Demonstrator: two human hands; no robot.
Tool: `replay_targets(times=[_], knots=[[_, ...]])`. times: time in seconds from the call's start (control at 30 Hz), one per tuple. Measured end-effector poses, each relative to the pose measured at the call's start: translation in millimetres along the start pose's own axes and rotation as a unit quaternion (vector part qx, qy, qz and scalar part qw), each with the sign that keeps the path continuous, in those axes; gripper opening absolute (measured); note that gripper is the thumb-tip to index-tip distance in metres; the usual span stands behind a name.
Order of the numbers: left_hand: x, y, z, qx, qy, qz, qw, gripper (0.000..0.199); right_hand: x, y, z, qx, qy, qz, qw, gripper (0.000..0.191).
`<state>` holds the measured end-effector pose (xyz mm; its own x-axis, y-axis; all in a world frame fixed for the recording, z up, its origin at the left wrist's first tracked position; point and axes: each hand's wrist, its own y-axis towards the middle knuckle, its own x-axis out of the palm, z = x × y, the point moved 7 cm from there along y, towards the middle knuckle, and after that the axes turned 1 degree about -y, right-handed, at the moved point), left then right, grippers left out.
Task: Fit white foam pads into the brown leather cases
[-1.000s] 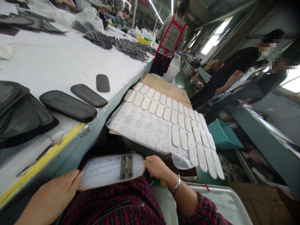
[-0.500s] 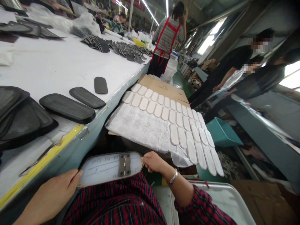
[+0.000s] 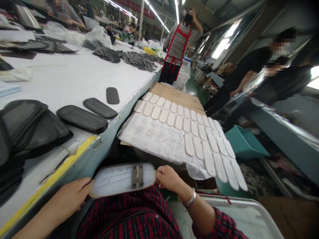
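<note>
Low in front of me, above my lap, is a long oval white plate (image 3: 114,181) with a tan edge, pencil lines and handwriting. A metal hinge (image 3: 137,176) sits across it, right of its middle. My left hand (image 3: 77,192) pinches the plate's left end, thumb on top. At the opposite end, the fingers and thumb of my right hand (image 3: 167,177) close on the rim. Beyond my hands, rows of pale oval pieces (image 3: 185,124) lie on a white-covered board (image 3: 152,132). Dark oval pads (image 3: 82,119) rest on the white table to my left.
The white table (image 3: 74,76) has a yellow-taped edge (image 3: 50,186). Dark pieces (image 3: 27,127) are stacked on its near left. A metal tray (image 3: 239,212) is at my right, beyond it a teal bin (image 3: 246,141). A person in a red apron (image 3: 176,49) stands ahead; others are at right.
The view has shifted slightly, so most things appear a little farther right and lower. Both hands still hold the plate. The person in the red apron has an arm raised to the head.
</note>
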<state>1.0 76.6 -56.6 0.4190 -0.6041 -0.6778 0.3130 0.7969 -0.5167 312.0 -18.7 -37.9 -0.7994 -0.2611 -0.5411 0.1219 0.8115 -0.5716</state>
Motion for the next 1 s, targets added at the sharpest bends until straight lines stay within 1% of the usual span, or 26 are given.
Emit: replay_targets(times=[0.03, 0.07, 0.1, 0.23, 0.33, 0.57, 0.8, 0.9, 1.0], knots=[[2.0, -1.9, 2.7, -0.011, -0.071, -0.037, 0.997, 0.027, -0.2, -1.5, -3.9, -0.009, -0.007, 0.001, 1.000, 0.019], [3.4, -3.9, 6.0, -0.022, -0.142, -0.067, 0.987, 0.023, -1.0, -2.7, -7.4, -0.020, -0.016, 0.002, 1.000, 0.019], [2.8, -5.2, 8.6, -0.030, -0.174, -0.079, 0.981, 0.020, -2.0, -3.3, -10.0, -0.030, -0.026, 0.005, 0.999, 0.020], [-3.2, -4.9, 10.8, -0.061, -0.208, -0.070, 0.974, 0.017, -5.5, 1.0, -12.3, -0.061, -0.113, 0.027, 0.991, 0.025], [-3.1, -6.1, 11.8, -0.065, -0.227, -0.072, 0.969, 0.020, -4.9, 2.8, -13.5, -0.075, -0.145, 0.034, 0.986, 0.026], [0.3, -8.7, 13.2, -0.065, -0.220, -0.077, 0.970, 0.021, -6.9, 1.2, -14.5, -0.066, -0.168, 0.057, 0.982, 0.026], [-6.1, -4.9, 13.5, -0.048, -0.133, -0.005, 0.990, 0.023, -7.2, 2.5, -13.3, -0.065, -0.175, 0.065, 0.980, 0.027], [-4.0, 1.1, 7.9, -0.066, -0.123, -0.019, 0.990, 0.016, -6.9, 3.2, -12.6, -0.064, -0.163, 0.058, 0.983, 0.028], [-1.0, 5.5, 3.6, -0.079, -0.138, -0.036, 0.987, 0.014, -6.4, 4.0, -11.4, -0.067, -0.149, 0.048, 0.985, 0.027]])
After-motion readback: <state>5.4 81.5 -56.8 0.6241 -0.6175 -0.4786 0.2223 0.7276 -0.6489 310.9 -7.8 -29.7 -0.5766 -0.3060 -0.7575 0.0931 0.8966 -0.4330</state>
